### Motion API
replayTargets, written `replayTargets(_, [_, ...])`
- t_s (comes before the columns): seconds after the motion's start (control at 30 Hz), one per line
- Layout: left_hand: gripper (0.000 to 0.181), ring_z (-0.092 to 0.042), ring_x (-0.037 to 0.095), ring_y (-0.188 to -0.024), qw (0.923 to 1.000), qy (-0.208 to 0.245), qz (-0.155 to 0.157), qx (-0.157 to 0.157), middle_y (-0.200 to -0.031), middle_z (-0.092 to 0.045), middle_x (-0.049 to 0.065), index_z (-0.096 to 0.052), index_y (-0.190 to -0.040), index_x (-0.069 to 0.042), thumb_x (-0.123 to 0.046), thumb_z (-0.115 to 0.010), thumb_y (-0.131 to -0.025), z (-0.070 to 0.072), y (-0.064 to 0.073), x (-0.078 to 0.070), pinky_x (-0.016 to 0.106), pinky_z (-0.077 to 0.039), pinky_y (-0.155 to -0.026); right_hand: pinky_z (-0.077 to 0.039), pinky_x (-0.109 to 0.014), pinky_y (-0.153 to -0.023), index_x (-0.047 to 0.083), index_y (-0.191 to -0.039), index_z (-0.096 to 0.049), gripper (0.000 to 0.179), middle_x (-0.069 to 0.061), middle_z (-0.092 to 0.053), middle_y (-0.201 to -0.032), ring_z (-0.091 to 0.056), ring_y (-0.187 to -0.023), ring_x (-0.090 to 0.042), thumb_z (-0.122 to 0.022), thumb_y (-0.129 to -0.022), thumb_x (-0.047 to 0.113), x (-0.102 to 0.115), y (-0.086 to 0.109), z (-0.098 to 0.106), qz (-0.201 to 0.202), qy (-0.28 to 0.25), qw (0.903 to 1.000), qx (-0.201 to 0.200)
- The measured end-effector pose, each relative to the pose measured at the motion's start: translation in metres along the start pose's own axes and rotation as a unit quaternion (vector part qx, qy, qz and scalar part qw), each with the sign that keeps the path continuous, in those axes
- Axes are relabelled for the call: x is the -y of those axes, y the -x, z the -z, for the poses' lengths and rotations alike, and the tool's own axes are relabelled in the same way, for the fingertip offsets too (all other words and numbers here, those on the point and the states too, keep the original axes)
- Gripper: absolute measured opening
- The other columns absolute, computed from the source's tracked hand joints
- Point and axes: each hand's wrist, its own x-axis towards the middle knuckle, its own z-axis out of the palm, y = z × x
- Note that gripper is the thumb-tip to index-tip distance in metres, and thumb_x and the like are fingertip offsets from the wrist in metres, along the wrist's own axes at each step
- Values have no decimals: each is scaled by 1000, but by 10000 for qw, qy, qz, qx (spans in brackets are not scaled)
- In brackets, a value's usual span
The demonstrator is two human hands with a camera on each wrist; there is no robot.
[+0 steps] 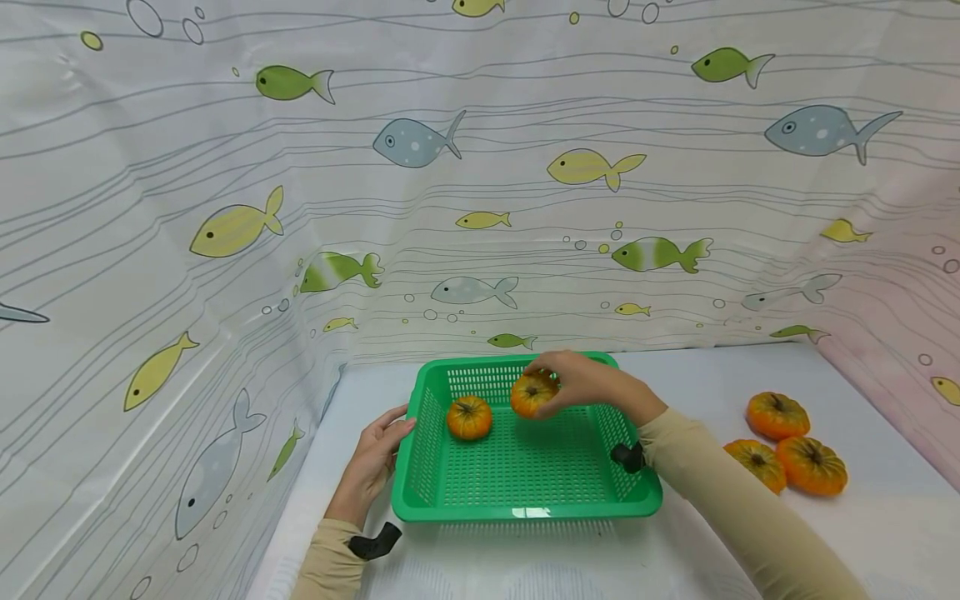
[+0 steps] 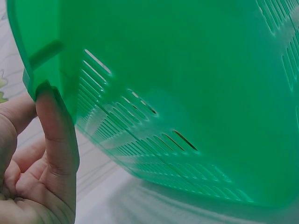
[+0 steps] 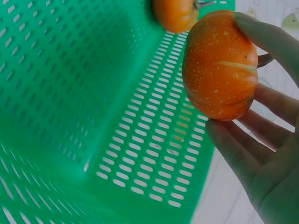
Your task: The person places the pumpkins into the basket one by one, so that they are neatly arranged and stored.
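A: Where's the held pumpkin (image 1: 529, 397)?
B: Pinched in R hand (image 1: 581, 385), over green basket (image 1: 525, 514), just R of 2nd pumpkin (image 1: 469, 419).
A: L hand (image 1: 372, 458)?
B: Farther off, thumb & fingers clamped on basket's L rim (image 1: 401, 471).

Inscriptions: none legible. Green perforated plastic basket (image 1: 528, 479): one pale patch (image 1: 530, 512) on the near rim (label or glare, cannot tell), with no lettering made out. Patterned backdrop sheet (image 1: 517, 54): printed fish (image 1: 408, 142) and bubbles (image 1: 92, 40) (pictorial only), with no word, number or brand mark readable among them.
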Motion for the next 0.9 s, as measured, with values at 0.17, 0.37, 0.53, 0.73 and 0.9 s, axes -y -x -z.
replayTargets(0.17, [58, -76, 6, -87, 10000, -16, 1, 28, -101, -75, -7, -41, -154, -3, -17, -64, -103, 0, -1, -1, 24, -66, -78, -58, -35, -93, 8, -137, -64, 66, -7, -67, -131, -61, -114, -21, -88, -82, 34, -3, -8, -11, -105, -50, 9999, 59])
replayTargets(0.37, [57, -76, 8, -86, 9999, 2, 5, -104, -101, -75, -6, -44, -153, -5, -16, -66, -102, -1, 0, 0, 24, -66, -77, -57, -39, -95, 10, -138, -63, 67, -8, -65, -134, -61, -117, -23, -88, -82, 37, -6, -15, -26, -178, 9, 9997, 147])
replayTargets(0.53, [54, -77, 9, -86, 9999, 75, 42, -149, -100, -76, -5, -46, -151, -7, -16, -66, -102, -1, 0, 0, 25, -66, -77, -56, -42, -101, 10, -137, -64, 66, -6, -66, -136, -60, -120, -22, -89, -81, 35, -8, -19, -33, -205, 5, 9997, 138])
replayTargets(0.73, [55, -76, 8, -87, 9999, 5, 2, -103, -100, -76, -6, -45, -152, -8, -18, -66, -102, 0, -1, 1, 26, -66, -79, -54, -45, -107, 9, -138, -64, 65, -7, -65, -138, -59, -123, -23, -89, -82, 32, -6, -21, -37, -314, -32, 9994, 160])
replayTargets(0.9, [53, -77, 9, -87, 9999, 62, 26, -123, -100, -76, -6, -46, -151, -9, -17, -65, -102, 0, 0, 1, 26, -66, -78, -53, -47, -110, 8, -137, -64, 66, -8, -65, -139, -59, -127, -25, -89, -81, 34, -7, -24, -43, -253, 75, 9995, 180])
